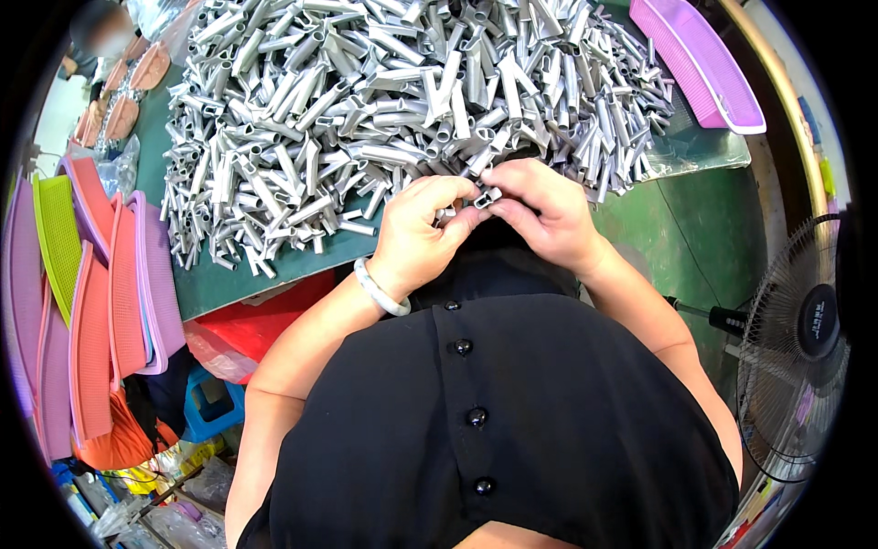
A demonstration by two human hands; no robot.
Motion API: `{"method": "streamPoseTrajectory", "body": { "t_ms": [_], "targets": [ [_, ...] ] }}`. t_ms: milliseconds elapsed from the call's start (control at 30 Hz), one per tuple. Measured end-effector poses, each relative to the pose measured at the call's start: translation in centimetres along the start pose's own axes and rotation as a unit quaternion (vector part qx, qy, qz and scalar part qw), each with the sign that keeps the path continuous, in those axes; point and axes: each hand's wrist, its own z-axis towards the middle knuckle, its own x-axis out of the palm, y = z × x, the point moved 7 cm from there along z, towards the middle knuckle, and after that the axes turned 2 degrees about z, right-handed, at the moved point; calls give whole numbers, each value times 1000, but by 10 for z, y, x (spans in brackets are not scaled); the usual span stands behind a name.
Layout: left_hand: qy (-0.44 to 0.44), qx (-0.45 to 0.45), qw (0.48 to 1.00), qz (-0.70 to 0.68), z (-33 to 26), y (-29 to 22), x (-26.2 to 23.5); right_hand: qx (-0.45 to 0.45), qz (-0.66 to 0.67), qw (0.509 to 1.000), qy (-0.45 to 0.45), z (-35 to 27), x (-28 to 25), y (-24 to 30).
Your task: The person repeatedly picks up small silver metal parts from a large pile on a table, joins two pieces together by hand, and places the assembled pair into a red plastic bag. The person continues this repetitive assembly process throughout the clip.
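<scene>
Covering green table [219, 291]: silvery pieces [412, 91]; left hand [416, 229], right hand [556, 215], grip clamped on some; fan [817, 322] at right.

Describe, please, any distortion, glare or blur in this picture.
Head view: black corners, with a tan strip bowing at right; head view: light glints on the shirt buttons and metal pieces; head view: the person at upper left is partly blurred.

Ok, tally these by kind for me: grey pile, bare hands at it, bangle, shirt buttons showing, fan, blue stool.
Grey pile: 1
Hands: 2, left hand and right hand
Bangle: 1
Buttons: 4
Fan: 1
Stool: 1
Total: 10
</scene>
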Motion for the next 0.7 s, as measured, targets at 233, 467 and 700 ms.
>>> {"method": "streamPoseTrajectory", "body": {
  "t_ms": [233, 467, 700],
  "targets": [
    [4, -44, 998, -44, -2, 7, -5, 101, 49, 990, -86, 4, 5, -6],
    [3, -10, 999, -34, 0, 5, -6, 96, 14, 989, -115, 8, 4, -8],
    [-12, -51, 994, -100, -5, 15, -3, 159, 208, 941, -213, -11, 8, -26]
  ]
}}
